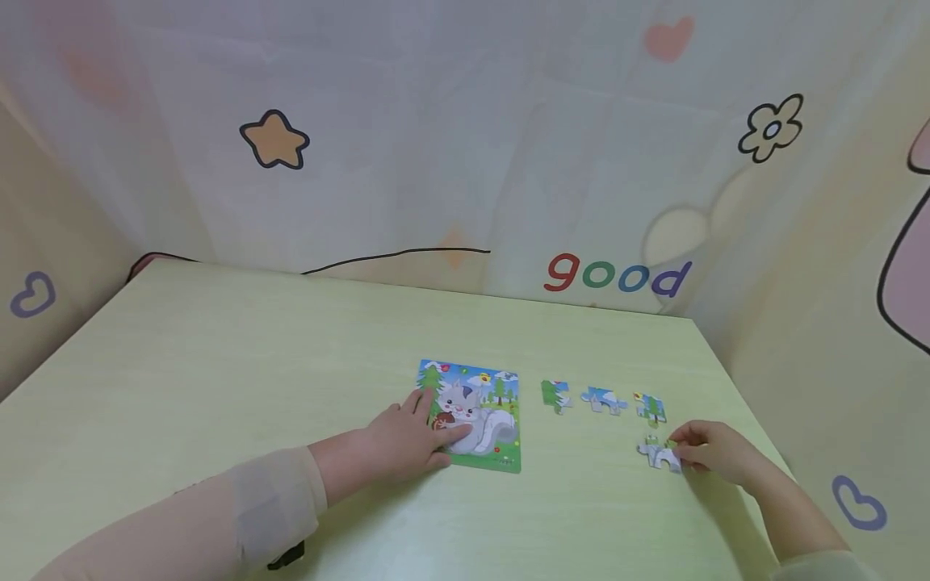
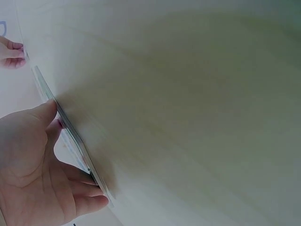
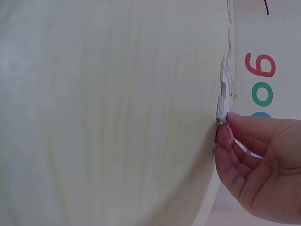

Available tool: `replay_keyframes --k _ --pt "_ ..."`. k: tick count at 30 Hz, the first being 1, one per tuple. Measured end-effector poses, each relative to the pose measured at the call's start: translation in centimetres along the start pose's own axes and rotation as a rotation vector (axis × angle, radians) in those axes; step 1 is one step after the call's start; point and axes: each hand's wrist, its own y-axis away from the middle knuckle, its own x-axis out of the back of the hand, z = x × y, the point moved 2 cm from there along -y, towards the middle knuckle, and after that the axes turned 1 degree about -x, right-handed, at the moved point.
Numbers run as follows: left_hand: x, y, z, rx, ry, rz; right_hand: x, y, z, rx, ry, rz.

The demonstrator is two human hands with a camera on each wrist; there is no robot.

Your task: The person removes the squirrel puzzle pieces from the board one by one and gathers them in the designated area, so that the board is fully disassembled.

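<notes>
Your left hand [image 1: 407,438] lay palm down on the left part of the squirrel picture board [image 1: 497,436], its fingers spread and extended rather than curled round it. The board sat under those fingers and extended beyond them to the right, with the squirrel's tail and the trees on the far right side uncovered. In the left wrist view, your thumb and fingertips met the board along its edge.

Your right hand [image 1: 715,453] was well apart from the left, to its right. It pinched a grey-and-white puzzle piece [image 1: 658,452] at the end nearest you, between thumb and fingers; the remainder of the piece projected to the left of your fingertips. Whether it was a single piece or two joined could not be determined.

Three further pieces formed a row beyond and to the left of your right hand. The tree piece with a yellow spot [image 1: 651,408] was nearest to it, just past the pinched piece. The blue-and-white piece [image 1: 603,400] lay next to the left, and the green tree piece [image 1: 557,395] was farthest from that hand, just right of the board.

The pale table [image 1: 254,363] extended beneath both hands. Past its far edge, beyond your hands, hung a printed cloth [image 1: 407,145] reading "good".
</notes>
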Motion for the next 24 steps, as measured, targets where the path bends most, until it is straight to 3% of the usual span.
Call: replay_keyframes --k 6,13,24 --pt "-0.04 -0.04 0.04 -0.005 -0.004 0.008 0.43 -0.07 -0.48 0.002 0.143 0.057" --pt "-0.29 -0.13 -0.07 -0.005 -0.003 0.017 0.21 -0.09 -0.72 -0.015 0.105 0.035" --pt "-0.40 -0.12 -0.15 -0.011 -0.007 0.026 0.58 -0.34 -0.54 -0.038 0.144 0.049"
